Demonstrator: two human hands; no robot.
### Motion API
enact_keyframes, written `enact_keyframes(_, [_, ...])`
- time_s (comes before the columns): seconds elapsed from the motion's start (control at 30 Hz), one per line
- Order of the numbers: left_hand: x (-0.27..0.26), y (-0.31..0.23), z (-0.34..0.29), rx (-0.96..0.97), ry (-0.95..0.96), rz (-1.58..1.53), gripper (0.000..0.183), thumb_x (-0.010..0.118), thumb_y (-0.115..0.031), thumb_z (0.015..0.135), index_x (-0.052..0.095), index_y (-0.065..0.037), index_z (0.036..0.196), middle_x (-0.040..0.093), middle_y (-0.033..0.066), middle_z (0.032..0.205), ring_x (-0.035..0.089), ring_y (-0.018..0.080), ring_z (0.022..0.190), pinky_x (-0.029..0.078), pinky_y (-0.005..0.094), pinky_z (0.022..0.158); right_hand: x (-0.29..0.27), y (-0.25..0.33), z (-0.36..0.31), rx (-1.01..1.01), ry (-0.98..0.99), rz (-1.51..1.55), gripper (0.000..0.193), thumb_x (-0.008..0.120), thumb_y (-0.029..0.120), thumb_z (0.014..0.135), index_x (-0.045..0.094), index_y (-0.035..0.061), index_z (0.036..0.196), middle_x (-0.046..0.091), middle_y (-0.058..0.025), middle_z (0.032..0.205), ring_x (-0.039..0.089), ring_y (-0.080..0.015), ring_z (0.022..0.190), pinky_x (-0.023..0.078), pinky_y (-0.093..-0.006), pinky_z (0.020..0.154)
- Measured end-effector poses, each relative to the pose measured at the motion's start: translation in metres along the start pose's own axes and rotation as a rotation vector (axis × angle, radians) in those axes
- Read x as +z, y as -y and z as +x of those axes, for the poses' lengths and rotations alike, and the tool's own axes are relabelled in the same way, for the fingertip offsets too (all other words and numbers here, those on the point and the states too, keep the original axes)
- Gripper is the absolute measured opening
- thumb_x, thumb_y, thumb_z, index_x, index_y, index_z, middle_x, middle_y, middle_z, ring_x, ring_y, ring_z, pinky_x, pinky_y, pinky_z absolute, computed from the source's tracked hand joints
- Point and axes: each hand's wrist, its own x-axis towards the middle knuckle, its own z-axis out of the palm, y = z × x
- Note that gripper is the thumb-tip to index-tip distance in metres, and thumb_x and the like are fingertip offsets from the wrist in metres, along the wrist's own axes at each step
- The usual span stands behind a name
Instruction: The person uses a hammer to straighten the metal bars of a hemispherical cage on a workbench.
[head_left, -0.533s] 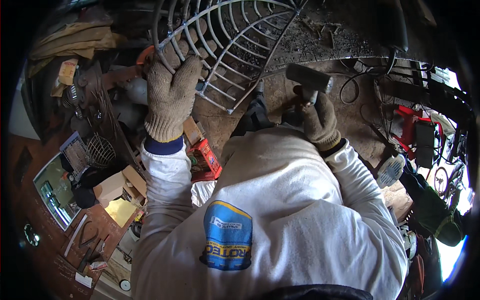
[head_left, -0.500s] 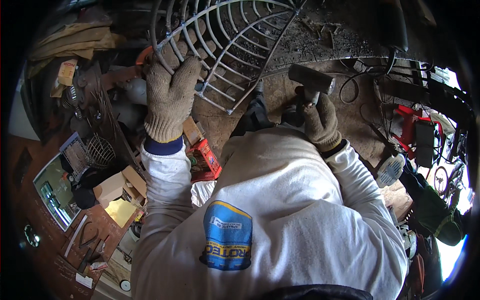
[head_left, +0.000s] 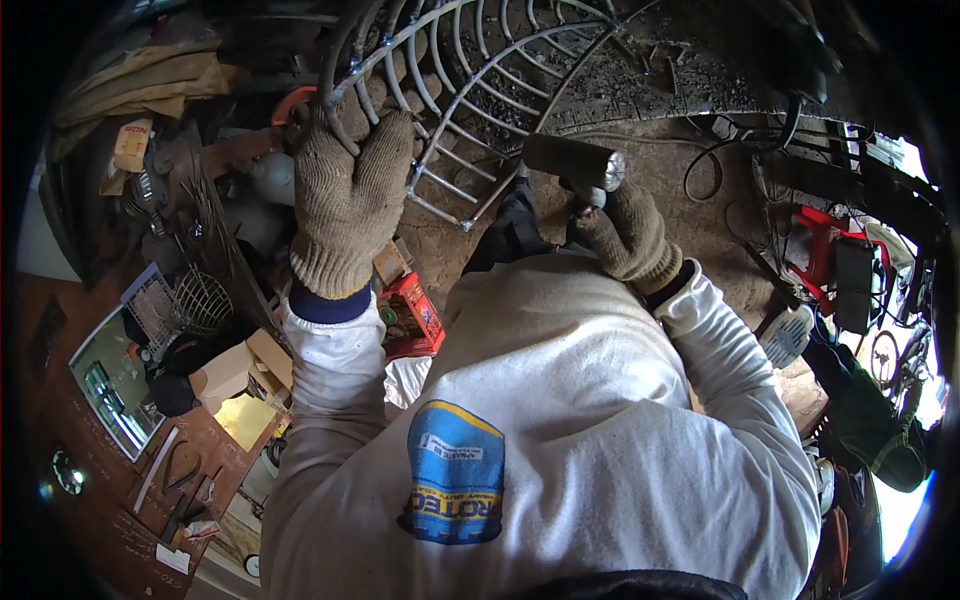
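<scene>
Here the left hand (head_left: 345, 205), in a knitted work glove, is clamped on the rim of a round wire fan guard (head_left: 470, 90), fingers curled over the outer ring at its left edge and holding it tilted up over the dirt floor (head_left: 700, 230) at the far side of the scene. The right hand (head_left: 625, 235), gloved the same way, is closed around the handle of a hammer (head_left: 572, 162), whose blocky steel head sits just beside the guard's lower right edge, close to where the spokes meet the rim; whether the head touches the wire cannot be told. The step in hand looks like hammering the guard's wire into shape, with the left hand bracing it against the blows. The next strike, by that reading, calls for a short, controlled swing onto the bent wire near the rim while the left hand keeps the ring steady and its fingers clear of the hammer's path. To the near left lie a small wire basket (head_left: 200, 298), cardboard boxes (head_left: 245, 365), a red box (head_left: 412, 315) and pliers (head_left: 180, 465) on a reddish board; cables and a red machine (head_left: 835, 260) stand at the right.
</scene>
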Motion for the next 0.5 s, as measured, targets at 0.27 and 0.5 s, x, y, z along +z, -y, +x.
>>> enact_keyframes(0.27, [0.001,-0.007,0.002,-0.115,0.021,-0.080,0.027,0.063,-0.007,0.090,0.062,0.000,0.116,0.069,0.0151,0.110,0.067,0.0291,0.098,0.050,0.0387,0.088,0.007,-0.007,0.000,-0.003,0.068,0.012,0.042,0.065,0.024,0.090,0.057,-0.0019,0.122,0.066,-0.0197,0.100,0.068,-0.0326,0.088,0.053,-0.0372,0.077])
enact_keyframes(0.5, [0.001,-0.011,0.002,-0.086,0.009,-0.038,0.029,0.063,-0.008,0.089,0.060,0.000,0.117,0.069,0.0156,0.104,0.067,0.0302,0.095,0.051,0.0388,0.082,0.013,0.002,0.000,0.089,0.009,0.122,0.046,0.066,0.024,0.089,0.054,-0.0022,0.125,0.067,-0.0167,0.100,0.068,-0.0294,0.085,0.053,-0.0361,0.076])
